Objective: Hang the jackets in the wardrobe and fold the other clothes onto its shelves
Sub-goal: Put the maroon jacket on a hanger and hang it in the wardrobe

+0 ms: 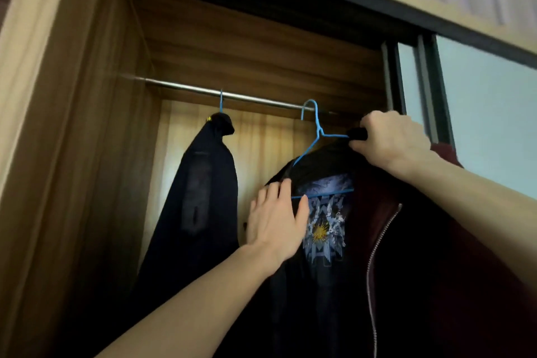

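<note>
A dark red and black zip jacket [406, 241] with a printed lining hangs on a blue wire hanger [315, 125], whose hook sits at the metal rail [180, 87] of the wooden wardrobe. My right hand [392, 139] grips the jacket's black collar at the hanger's right shoulder. My left hand [276, 221] lies flat with straight fingers on the jacket's left front panel, near the hanger's lower bar. Further left a dark navy jacket [200, 197] hangs from the rail on another blue hanger [220, 102].
The wardrobe's wooden side wall [72, 154] stands close on the left. A sliding door with frosted glass [479, 113] and a dark frame borders the opening on the right. Rail space lies between the two hangers.
</note>
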